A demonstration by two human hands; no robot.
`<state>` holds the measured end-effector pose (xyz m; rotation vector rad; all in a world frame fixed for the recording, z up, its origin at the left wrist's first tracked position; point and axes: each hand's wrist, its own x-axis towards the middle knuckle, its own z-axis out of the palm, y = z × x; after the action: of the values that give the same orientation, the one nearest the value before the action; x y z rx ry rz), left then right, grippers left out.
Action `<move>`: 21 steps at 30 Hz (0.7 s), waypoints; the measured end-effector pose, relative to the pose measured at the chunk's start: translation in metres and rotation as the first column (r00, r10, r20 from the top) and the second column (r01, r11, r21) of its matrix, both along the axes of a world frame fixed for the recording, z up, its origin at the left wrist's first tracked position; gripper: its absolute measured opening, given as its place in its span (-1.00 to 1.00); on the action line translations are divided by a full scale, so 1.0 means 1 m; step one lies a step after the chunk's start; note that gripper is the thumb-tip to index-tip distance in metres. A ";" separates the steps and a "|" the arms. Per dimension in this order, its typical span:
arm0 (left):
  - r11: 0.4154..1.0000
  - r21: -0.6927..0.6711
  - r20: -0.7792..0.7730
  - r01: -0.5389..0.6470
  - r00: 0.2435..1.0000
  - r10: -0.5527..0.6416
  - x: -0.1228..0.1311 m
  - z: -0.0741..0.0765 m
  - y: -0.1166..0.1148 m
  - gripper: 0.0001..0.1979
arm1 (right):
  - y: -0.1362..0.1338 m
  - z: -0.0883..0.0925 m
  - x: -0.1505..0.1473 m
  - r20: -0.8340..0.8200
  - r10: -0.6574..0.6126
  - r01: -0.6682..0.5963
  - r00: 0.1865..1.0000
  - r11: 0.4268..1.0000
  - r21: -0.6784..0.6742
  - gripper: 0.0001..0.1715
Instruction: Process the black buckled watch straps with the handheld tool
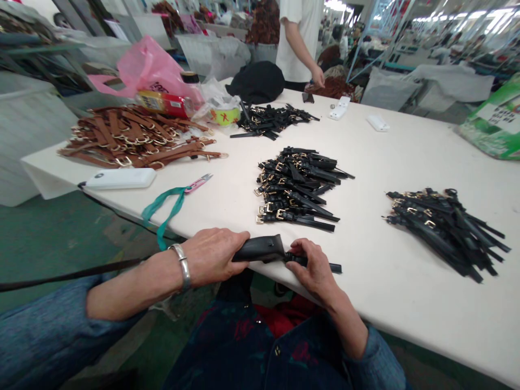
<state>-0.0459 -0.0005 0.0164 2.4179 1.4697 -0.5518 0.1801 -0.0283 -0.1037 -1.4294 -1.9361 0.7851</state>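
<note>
My left hand (213, 254), with a silver bangle on the wrist, is closed round the grip of a black hand tool (260, 249) at the near edge of the white table (390, 281). My right hand (314, 271) pinches a black strap (325, 265) that lies against the tool's tip. Just beyond lies a pile of black straps with gold buckles (298, 187). A second pile of black straps (444, 225) lies to the right.
Brown buckled straps (130, 138) are heaped at the far left, near a pink bag (150, 67) and a white device (119, 177). Pink snips on a teal ribbon (179, 195) lie near the edge. Another person in a white shirt (298, 38) stands at the far end.
</note>
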 end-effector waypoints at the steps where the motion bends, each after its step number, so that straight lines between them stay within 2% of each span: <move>1: 1.000 -0.012 -0.006 0.025 1.000 -0.025 0.001 0.002 0.000 -0.73 | 0.000 0.000 0.000 -0.003 0.005 -0.005 1.000 1.000 0.001 -0.60; 7: 0.991 0.019 -0.007 0.135 0.991 -0.135 0.007 0.004 0.015 -0.75 | 0.000 0.001 0.001 -0.003 0.017 -0.017 1.000 1.000 -0.008 -0.64; 11: 0.989 0.027 -0.009 0.142 0.990 -0.142 0.009 0.002 0.019 -0.75 | 0.001 0.000 0.001 -0.009 0.005 -0.005 1.000 1.000 -0.013 -0.64; 18: 0.991 -0.027 -0.047 0.133 0.990 -0.134 0.002 0.006 0.010 -0.75 | 0.001 0.001 0.000 0.003 0.022 -0.022 1.000 1.000 -0.013 -0.64; 21: 0.987 -0.022 -0.004 0.159 0.987 -0.159 0.004 0.007 0.013 -0.75 | 0.000 0.001 0.000 0.007 0.016 -0.016 1.000 1.000 -0.006 -0.65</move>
<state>-0.0417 0.0129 0.0233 2.5329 1.2733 -0.6060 0.1798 -0.0278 -0.1023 -1.4239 -1.9540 0.7952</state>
